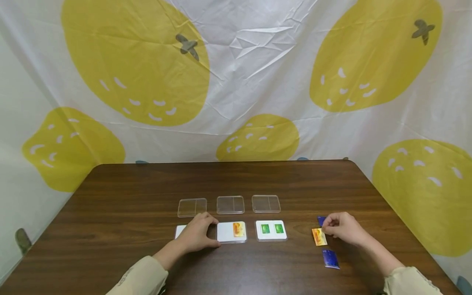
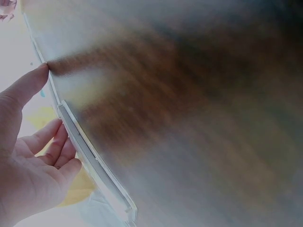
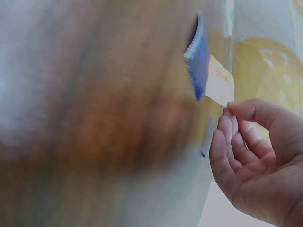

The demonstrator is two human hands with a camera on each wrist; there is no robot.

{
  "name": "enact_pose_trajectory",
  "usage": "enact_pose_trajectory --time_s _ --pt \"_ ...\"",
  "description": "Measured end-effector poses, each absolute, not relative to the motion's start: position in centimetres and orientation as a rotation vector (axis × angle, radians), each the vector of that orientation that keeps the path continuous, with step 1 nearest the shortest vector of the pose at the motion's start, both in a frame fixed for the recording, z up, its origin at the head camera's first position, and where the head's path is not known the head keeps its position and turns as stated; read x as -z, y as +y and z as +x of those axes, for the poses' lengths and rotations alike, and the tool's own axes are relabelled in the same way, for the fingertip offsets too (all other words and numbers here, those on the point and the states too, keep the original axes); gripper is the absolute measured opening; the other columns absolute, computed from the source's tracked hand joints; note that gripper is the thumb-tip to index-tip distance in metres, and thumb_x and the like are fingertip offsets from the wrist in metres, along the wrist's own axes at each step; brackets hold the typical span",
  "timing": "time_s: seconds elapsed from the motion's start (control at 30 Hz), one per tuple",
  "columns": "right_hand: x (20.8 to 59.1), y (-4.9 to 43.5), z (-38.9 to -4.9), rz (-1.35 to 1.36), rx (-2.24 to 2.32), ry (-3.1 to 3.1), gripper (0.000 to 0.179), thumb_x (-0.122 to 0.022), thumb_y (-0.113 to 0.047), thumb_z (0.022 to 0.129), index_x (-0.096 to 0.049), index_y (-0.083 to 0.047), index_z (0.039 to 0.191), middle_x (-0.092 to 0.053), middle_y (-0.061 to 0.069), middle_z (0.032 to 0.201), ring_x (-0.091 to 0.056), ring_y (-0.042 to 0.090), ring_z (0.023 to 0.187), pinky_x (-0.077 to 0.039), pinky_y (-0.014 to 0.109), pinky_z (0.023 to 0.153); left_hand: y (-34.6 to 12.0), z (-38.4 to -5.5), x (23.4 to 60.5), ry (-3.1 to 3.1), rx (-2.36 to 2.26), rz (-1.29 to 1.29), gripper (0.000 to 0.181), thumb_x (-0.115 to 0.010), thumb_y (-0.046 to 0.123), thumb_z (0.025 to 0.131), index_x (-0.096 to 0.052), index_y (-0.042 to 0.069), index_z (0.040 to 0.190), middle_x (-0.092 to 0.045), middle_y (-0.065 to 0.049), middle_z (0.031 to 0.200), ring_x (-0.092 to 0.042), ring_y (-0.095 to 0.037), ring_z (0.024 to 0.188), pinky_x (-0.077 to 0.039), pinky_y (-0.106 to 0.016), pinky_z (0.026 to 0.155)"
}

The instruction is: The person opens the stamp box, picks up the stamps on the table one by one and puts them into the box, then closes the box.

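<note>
My right hand (image 1: 343, 226) pinches a small orange-and-yellow packet (image 1: 319, 237) by its corner between thumb and fingertips. In the right wrist view the packet (image 3: 219, 81) shows a pale face with orange print. Nearer lies a blue packet (image 1: 330, 259) with a zigzag edge; another blue packet (image 1: 321, 220) is partly hidden behind the hand. My left hand (image 1: 197, 233) spreads over the left white case (image 1: 179, 230), covering most of it, with thumb and index fingertips right at the left edge of the middle white case (image 1: 225, 232). That middle case carries an orange packet (image 1: 239, 230) in its right half.
A third white case (image 1: 271, 235) with two green packets (image 1: 279, 228) sits right of the middle one. Behind stand three clear two-part lids: left lid (image 1: 189, 207), middle lid (image 1: 230, 204), right lid (image 1: 266, 203). A lemon-print cloth (image 1: 258, 94) hangs behind the brown table (image 1: 121, 229).
</note>
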State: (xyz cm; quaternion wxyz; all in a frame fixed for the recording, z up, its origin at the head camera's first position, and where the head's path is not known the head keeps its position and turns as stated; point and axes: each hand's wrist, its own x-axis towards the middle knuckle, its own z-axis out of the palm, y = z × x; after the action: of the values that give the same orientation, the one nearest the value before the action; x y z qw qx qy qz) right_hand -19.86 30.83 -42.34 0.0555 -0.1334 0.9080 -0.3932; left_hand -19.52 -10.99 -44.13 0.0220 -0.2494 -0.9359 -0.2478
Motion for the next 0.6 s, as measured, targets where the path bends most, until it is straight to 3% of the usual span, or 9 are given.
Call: enact_pose_trajectory --time_s 0.17,0.6 --pt "41.7 30.6 -20.4 -0.421 1.312 2.592 0.012 -0.061 -0.004 0.081 -0.059 0.008 0.082 -0.061 0.01 0.074 -0.055 0.009 0.062 -0.049 0.028 0.054 -11.0 -19.5 44.1 -2.901 0.775 -0.769 0.052 -0.082 0.029 0.06 -0.062 0.001 0.099 -0.056 -0.006 0.094 -0.05 -0.022 0.091 -0.043 -0.04 0.081" --pt "39.5 26.1 -22.1 -0.526 1.335 2.542 0.013 -0.062 -0.006 0.081 -0.06 0.007 0.082 -0.06 0.012 0.072 -0.056 0.016 0.062 -0.05 0.03 0.055 -10.9 -19.5 43.9 -2.932 0.778 -0.745 0.053 -0.081 0.03 0.061 -0.062 0.0 0.1 -0.056 -0.006 0.095 -0.05 -0.023 0.093 -0.043 -0.04 0.082"
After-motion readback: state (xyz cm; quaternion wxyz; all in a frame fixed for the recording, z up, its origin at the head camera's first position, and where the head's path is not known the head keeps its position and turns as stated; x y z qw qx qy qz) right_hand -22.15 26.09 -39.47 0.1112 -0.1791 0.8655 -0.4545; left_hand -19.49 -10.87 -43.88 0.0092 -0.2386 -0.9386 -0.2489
